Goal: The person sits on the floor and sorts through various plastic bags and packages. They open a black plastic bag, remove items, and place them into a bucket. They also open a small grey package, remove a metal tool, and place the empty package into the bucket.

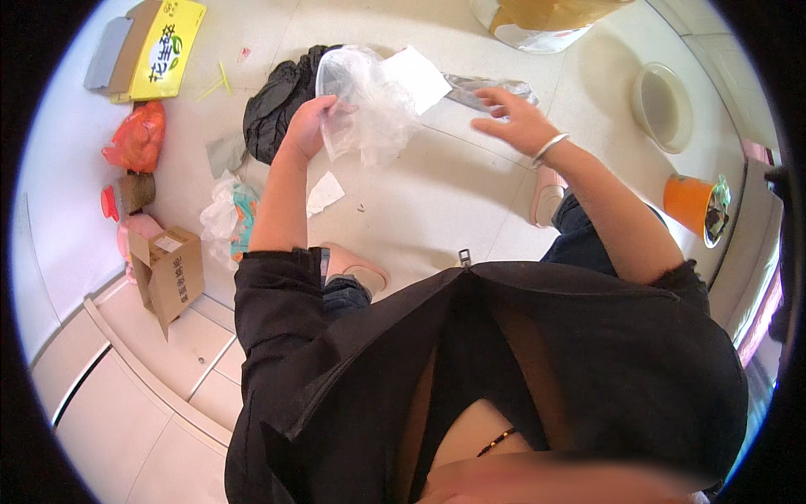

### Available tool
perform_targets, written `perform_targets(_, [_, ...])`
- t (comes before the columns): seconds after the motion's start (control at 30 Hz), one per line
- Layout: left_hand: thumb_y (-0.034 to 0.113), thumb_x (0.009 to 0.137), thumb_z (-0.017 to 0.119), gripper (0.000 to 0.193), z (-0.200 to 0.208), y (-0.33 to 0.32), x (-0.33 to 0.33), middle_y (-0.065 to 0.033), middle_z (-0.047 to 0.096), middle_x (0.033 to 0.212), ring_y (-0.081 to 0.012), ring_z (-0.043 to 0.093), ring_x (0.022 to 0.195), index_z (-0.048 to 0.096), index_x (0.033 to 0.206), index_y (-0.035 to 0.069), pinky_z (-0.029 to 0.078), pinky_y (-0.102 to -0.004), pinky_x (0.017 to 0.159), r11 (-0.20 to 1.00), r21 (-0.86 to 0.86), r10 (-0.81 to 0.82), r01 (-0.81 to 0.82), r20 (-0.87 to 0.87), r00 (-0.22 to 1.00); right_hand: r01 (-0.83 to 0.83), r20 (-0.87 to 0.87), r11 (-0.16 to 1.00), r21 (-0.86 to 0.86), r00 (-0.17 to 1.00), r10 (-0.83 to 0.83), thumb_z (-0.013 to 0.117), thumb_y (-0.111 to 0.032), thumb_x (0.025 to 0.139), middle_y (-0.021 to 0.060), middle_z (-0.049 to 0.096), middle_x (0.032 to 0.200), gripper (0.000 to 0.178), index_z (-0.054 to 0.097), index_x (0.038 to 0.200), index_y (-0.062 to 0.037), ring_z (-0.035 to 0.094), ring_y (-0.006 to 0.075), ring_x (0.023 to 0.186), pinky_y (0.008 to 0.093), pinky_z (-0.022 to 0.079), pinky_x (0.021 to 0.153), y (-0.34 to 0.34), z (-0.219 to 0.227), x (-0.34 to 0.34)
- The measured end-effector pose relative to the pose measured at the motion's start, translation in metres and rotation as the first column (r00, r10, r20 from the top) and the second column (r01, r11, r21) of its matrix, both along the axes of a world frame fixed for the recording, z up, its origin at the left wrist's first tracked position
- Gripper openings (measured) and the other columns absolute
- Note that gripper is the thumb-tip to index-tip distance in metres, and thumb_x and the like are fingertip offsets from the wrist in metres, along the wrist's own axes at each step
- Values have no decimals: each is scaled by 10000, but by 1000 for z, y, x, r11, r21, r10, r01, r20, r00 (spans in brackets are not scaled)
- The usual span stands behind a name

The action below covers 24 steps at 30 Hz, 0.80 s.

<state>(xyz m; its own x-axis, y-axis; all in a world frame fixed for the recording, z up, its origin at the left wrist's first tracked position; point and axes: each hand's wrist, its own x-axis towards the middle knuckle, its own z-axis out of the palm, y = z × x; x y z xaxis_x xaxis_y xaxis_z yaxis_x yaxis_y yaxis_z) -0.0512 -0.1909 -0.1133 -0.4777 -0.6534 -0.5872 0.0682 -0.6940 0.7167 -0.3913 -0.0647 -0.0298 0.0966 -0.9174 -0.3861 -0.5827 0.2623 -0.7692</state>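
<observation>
My left hand (312,126) is closed on the edge of a crumpled clear plastic bag (374,113), which hangs in front of me above the floor. My right hand (516,122) is held off to the right with its fingers apart and nothing in them. Behind the clear bag lies a black plastic bag (281,101), partly covered by it. A white sheet (418,80) shows just right of the clear bag; whether it touches the bag I cannot tell. A greyish crumpled plastic wrapper (470,88) lies on the floor beyond my right fingers.
Along the left wall stand a yellow carton (172,55), a red plastic bag (138,139) and an open brown cardboard box (176,273). White plastic bags (222,214) and a paper scrap (326,193) lie nearer. On the right are a pale basin (663,105) and an orange bin (690,202).
</observation>
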Motion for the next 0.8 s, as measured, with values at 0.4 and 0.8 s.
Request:
perform_targets(0.4, [141,841,584,235,139,42,-43,-167,658,948,-229,651,852,614,973,-52,526,-337,782,960,-261,-59,99,156,986,199,-256,932,-302,925,-281,593,-226,813,143,669,951,244,690,1006,-113,634,303,863,380,496,806,-25,11,-9])
perform_targets(0.8, [128,803,550,239,224,0,13,-176,651,843,-350,628,844,608,1029,182,475,-452,719,396,-187,568,899,819,-80,-208,-521,829,-520,846,-115,588,-129,689,137,658,751,182,712,822,-143,632,305,733,387,494,657,-70,37,-127])
